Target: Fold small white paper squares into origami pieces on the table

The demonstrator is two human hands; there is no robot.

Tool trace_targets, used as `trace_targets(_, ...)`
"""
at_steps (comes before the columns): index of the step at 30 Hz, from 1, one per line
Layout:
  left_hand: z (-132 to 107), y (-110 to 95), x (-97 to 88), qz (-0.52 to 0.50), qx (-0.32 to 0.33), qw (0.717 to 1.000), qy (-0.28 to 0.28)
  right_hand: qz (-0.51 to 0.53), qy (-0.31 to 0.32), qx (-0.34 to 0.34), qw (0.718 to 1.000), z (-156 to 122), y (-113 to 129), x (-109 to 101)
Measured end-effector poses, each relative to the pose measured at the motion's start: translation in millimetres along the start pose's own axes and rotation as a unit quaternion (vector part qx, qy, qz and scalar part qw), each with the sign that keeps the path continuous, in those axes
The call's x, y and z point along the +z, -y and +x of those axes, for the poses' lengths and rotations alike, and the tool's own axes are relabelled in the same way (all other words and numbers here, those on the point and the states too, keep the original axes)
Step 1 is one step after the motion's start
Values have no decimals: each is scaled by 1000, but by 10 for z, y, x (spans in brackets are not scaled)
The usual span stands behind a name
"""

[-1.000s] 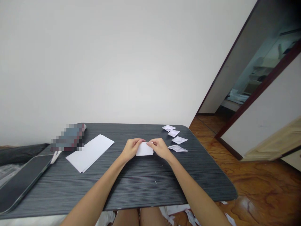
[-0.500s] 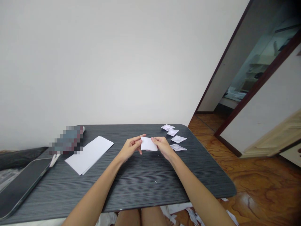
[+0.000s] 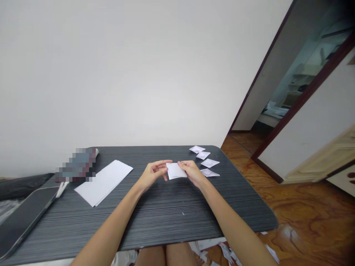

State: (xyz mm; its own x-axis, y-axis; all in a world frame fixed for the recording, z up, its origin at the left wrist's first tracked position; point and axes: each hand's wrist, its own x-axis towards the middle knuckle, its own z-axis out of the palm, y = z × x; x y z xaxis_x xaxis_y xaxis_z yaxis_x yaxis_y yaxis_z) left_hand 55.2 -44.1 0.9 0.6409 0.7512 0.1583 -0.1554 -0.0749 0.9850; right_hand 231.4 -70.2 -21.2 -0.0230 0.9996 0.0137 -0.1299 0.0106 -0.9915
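A small folded white paper (image 3: 176,171) is held above the table between my two hands, its lower layers slightly parted along the bottom edge. My right hand (image 3: 192,172) pinches its right side, thumb on top. My left hand (image 3: 154,173) is at its left edge, with the thumb against the edge, one finger stretched along the back and the lower fingers loosely apart. Just beyond my right hand, several diamond-shaped folded papers, like small paper boats (image 3: 210,163), lie in a row. Left of my left hand is a stack of white paper sheets (image 3: 104,182).
The dark, streaked table (image 3: 161,221) stands against a white wall. At its left lie a dark flat slab-like object (image 3: 26,218) and a blurred-out item (image 3: 77,165). Paper scraps (image 3: 226,253) litter the wooden floor (image 3: 305,214) below the front edge.
The folded paper has tilted slightly and its lower layers show more apart. My left thumb has shifted to the paper's edge. The view has moved a little.
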Motion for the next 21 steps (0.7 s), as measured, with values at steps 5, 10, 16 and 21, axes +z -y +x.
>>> trace_targets(5,-10,-11,-21,59,25,998,-18,-19,7,13,1000,-21,50,6)
trace_targets(10,3,-12,-66,146,44,986,-67,-26,24,-74,997,-96,211,-5)
trace_targets(16,18,11,-41,165,92,973,-134,-181,46,-177,966,-148,247,10)
trace_targets(21,0,50,30,181,83,966,-162,-212,-74,-183,957,-56,120,51)
